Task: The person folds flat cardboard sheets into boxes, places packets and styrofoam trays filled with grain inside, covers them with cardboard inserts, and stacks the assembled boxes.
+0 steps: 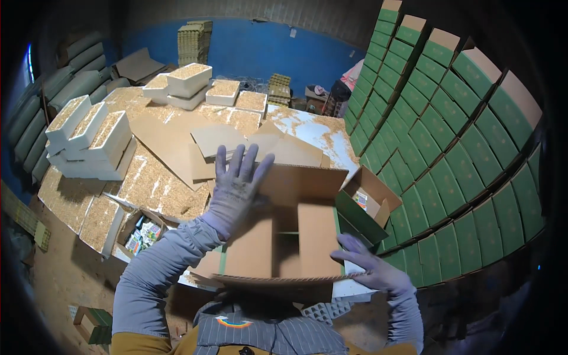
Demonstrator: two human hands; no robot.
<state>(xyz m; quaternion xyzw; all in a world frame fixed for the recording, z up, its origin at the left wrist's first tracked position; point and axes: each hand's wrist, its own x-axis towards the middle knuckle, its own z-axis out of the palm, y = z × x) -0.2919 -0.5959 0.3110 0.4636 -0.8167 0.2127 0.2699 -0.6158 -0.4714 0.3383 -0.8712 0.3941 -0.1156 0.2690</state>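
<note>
A brown cardboard box [284, 262] with green outer sides lies directly before me, its end flaps folded partly inward over a gap and its long flaps spread. My left hand [237, 191], in a light purple work glove, is over the box's left far corner with its fingers spread and pointing away. Whether its palm touches the cardboard is hidden. My right hand [370, 266], gloved alike, is at the near right corner, thumb and fingers apart beside the flap edge; contact is unclear. Beyond the box lie flat cardboard sheets [171, 146].
White foam boxes of shavings [104, 137] are stacked at the left and far side of the shavings-strewn table [159, 195]. A carton of printed packets [142, 235] stands near left. An open green carton [368, 204] adjoins a tall wall of green cartons [443, 168] on the right.
</note>
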